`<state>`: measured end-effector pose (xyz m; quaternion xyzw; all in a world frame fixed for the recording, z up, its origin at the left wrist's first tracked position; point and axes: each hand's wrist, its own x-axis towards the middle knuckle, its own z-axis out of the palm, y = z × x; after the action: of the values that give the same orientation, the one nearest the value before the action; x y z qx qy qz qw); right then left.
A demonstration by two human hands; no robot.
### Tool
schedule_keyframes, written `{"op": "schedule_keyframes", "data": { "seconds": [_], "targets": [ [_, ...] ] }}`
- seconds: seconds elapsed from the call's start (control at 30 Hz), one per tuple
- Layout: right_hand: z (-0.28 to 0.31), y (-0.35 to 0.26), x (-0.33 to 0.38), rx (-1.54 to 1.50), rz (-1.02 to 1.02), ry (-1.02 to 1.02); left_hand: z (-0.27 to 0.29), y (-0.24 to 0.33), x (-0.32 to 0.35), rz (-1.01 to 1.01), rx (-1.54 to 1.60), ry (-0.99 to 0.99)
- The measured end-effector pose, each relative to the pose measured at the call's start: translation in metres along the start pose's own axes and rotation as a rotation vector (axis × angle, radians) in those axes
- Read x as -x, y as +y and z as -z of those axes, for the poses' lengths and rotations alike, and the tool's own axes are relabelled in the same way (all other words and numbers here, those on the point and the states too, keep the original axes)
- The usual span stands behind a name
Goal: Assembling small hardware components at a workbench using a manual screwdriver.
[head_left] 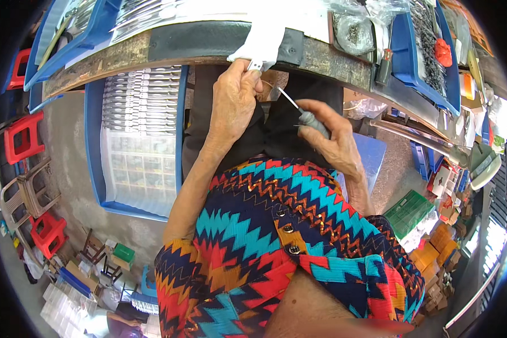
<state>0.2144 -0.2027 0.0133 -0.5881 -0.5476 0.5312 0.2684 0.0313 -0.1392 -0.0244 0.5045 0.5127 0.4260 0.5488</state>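
The metal piece (255, 66), small and silvery with dark holes in it, was at the upper centre of the frame, just below the tabletop's front edge. The left hand (232, 104) had its thumb and fingers pinched together on the piece, leaving no gap. The right hand (337, 138), right of centre, had its fingers curled around the grey handle of a screwdriver (312, 121), whose bare shaft pointed up and left, its tip apart from the piece. The piece looked light, stiff and smooth, likely to slip in dry fingers but hardly fragile; its flat sides seemed the best place to take hold, clear of the holes. A white cloth (268, 36) hung over the edge and met the piece, and would probably give some grip. To the left, a blue tray (92, 155) held similar slim metal parts (141, 101) in rows. Beyond, on the worn wooden tabletop (110, 58), a second screwdriver (384, 67) stood near a blue bin (401, 53) at the upper right. Farthest off, red stools (24, 137) stood along the left rim of the frame.
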Motion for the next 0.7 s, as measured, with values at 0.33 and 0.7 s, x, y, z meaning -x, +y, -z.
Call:
{"op": "schedule_keyframes", "data": {
  "seconds": [0.33,0.7],
  "targets": [
    [-0.011,-0.014,-0.019,-0.017,0.159,0.088,-0.009,0.003,0.001,-0.056,-0.152,0.078],
    [-0.011,-0.016,-0.024,-0.015,0.135,0.073,-0.012,0.0,0.002,-0.193,-0.363,0.145]
  ]
}}
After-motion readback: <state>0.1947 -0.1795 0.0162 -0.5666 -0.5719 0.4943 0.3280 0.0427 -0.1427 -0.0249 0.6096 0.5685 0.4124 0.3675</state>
